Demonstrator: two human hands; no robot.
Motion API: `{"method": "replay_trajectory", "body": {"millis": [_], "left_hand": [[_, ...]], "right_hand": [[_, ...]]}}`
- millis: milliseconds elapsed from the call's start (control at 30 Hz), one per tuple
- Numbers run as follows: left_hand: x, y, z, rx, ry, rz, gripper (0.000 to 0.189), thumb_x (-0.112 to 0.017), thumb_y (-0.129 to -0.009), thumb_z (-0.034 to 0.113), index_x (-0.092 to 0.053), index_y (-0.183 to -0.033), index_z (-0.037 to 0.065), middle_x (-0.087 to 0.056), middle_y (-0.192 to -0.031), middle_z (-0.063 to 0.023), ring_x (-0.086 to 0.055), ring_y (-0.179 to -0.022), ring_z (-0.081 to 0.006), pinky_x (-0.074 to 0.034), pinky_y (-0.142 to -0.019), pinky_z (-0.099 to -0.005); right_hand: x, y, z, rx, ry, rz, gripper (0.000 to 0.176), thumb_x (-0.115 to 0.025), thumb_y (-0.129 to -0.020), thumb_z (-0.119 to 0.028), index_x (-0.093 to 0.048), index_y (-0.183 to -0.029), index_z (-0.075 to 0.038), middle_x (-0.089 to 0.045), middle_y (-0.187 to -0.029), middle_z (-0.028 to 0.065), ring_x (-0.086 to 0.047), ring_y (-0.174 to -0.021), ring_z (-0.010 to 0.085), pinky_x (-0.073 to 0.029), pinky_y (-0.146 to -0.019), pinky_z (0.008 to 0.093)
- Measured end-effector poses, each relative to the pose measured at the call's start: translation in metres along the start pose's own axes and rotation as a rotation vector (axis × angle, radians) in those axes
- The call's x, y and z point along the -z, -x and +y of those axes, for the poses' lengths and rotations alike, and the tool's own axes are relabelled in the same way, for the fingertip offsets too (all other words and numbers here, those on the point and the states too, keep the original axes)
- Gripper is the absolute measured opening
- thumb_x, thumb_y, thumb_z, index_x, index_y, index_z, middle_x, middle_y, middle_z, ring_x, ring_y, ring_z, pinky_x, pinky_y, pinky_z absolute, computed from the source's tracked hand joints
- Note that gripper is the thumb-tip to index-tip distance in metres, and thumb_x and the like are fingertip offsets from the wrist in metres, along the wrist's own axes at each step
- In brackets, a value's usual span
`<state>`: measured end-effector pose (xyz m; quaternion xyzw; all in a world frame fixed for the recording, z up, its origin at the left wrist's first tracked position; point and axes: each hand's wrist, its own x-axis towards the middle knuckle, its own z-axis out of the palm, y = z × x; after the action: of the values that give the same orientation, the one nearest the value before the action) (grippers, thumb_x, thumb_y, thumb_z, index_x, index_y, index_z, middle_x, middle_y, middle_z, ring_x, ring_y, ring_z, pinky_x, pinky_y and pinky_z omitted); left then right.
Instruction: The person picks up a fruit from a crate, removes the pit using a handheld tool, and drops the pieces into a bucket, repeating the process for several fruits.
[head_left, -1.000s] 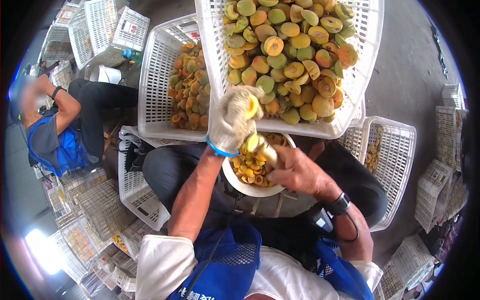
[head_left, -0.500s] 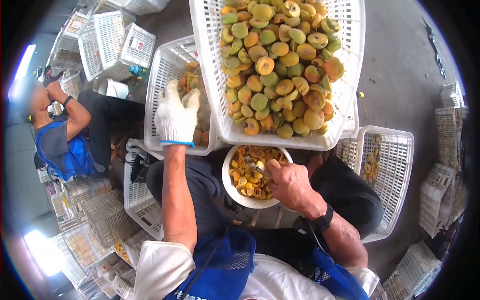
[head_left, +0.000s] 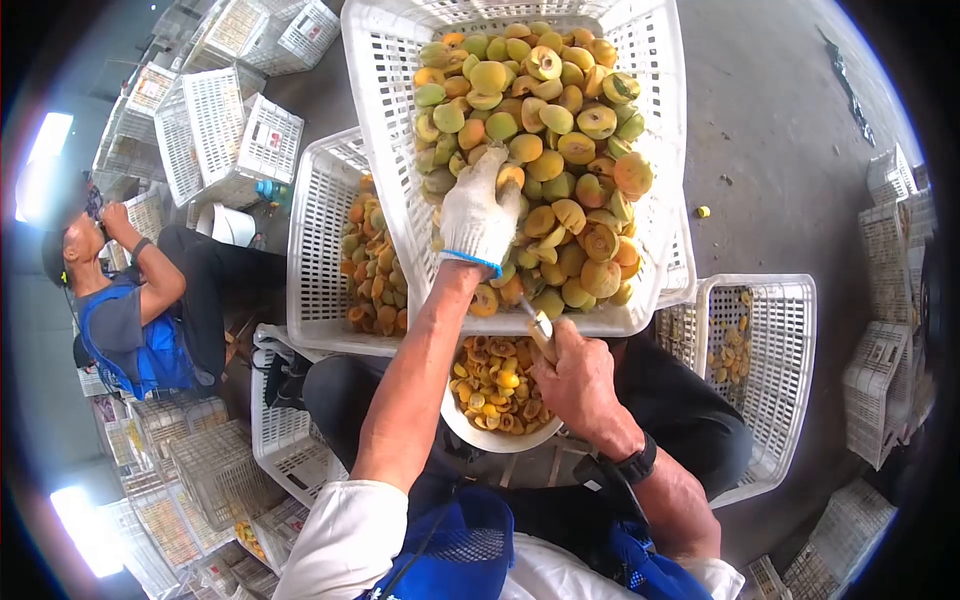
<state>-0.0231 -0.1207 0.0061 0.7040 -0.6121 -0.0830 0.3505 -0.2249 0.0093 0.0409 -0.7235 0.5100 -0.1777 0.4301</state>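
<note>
Okay, quick notes from my remote seat. The left hand (head_left: 478, 215) (white glove, blue cuff) has just swung over from the side crate (head_left: 312, 250). It now lies on the heap in the big crate (head_left: 372, 140), toward the near edge. The fingers are bent down and the fingertips touch a yellow fruit half (head_left: 512, 177). I cannot tell whether it is actually gripped or only touched, because the glove hides the underside.

The right hand (head_left: 580, 375) is bare and closed around a small knife (head_left: 537, 322). It has come up from over the bowl (head_left: 478, 432) to just under the near edge of the big crate, blade pointing up at the heap. The bowl sits on the lap below that edge and holds cut pieces. It looks fairly full (only a judgement, part of it is hidden by the arm).

My read is that the last piece has left the glove and the hand is back on the pile, so one round of the work looks closed.

Around it, the side crate holds more orange-green fruit, and the right crate (head_left: 785, 330) has just a few pieces. A co-worker (head_left: 140, 300) sits well apart at the left, with one hand raised.
</note>
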Motion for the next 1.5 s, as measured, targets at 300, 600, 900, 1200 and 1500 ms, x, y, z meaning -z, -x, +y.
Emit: {"method": "replay_trajectory", "body": {"millis": [300, 600, 900, 1200, 1500], "left_hand": [[0.055, 0.068, 0.033, -0.050, 0.555, -0.058, 0.043, -0.077, -0.094, 0.006, -0.063, -0.132, -0.007, -0.070, -0.129, -0.0192, -0.068, -0.118, -0.0268, -0.055, -0.103, -0.0381], [0.084, 0.093, 0.041, 0.120, 0.736, -0.377, 0.046, -0.058, -0.110, 0.029, -0.058, -0.142, -0.004, -0.068, -0.128, -0.0108, -0.066, -0.112, -0.0157, -0.055, -0.094, -0.0315], [0.044, 0.107, 0.018, 0.556, 1.149, -0.476, 0.046, -0.045, -0.114, 0.041, -0.066, -0.129, 0.004, -0.071, -0.111, -0.0044, -0.068, -0.099, -0.0113, -0.058, -0.084, -0.0289], [0.050, 0.111, -0.005, 0.822, 1.470, -0.291, 0.050, -0.045, -0.112, 0.051, -0.060, -0.132, 0.008, -0.070, -0.100, -0.0039, -0.064, -0.072, -0.0147, -0.058, -0.060, -0.0308], [0.040, 0.117, -0.005, 0.608, 1.262, -0.189, 0.052, -0.042, -0.114, 0.047, -0.060, -0.138, 0.004, -0.071, -0.115, -0.0062, -0.069, -0.097, -0.0157, -0.060, -0.086, -0.0312]], "right_hand": [[0.026, -0.036, 0.009, -0.083, -0.831, 0.225, 0.025, -0.074, -0.095, -0.017, -0.064, -0.109, 0.001, -0.067, -0.089, 0.0030, -0.066, -0.075, 0.0110, -0.054, -0.063, 0.0258], [0.020, -0.041, -0.010, -0.190, -1.221, 0.127, 0.028, -0.073, -0.097, -0.018, -0.062, -0.118, -0.002, -0.070, -0.092, 0.0041, -0.064, -0.069, 0.0092, -0.049, -0.052, 0.0223], [0.001, -0.053, -0.007, -0.267, -0.960, 0.115, 0.024, -0.077, -0.095, -0.017, -0.062, -0.105, -0.001, -0.068, -0.084, 0.0035, -0.061, -0.067, 0.0090, -0.048, -0.054, 0.0252], [-0.003, -0.043, -0.024, 0.064, -0.154, 0.232, 0.020, -0.067, -0.094, -0.009, -0.050, -0.094, 0.000, -0.057, -0.063, 0.0200, -0.060, -0.056, 0.0357, -0.047, -0.055, 0.0438], [-0.026, -0.032, -0.020, 0.078, 0.220, 0.043, 0.031, -0.071, -0.081, -0.004, -0.049, -0.102, 0.001, -0.063, -0.069, 0.0258, -0.064, -0.068, 0.0498, -0.049, -0.061, 0.0572]]}}
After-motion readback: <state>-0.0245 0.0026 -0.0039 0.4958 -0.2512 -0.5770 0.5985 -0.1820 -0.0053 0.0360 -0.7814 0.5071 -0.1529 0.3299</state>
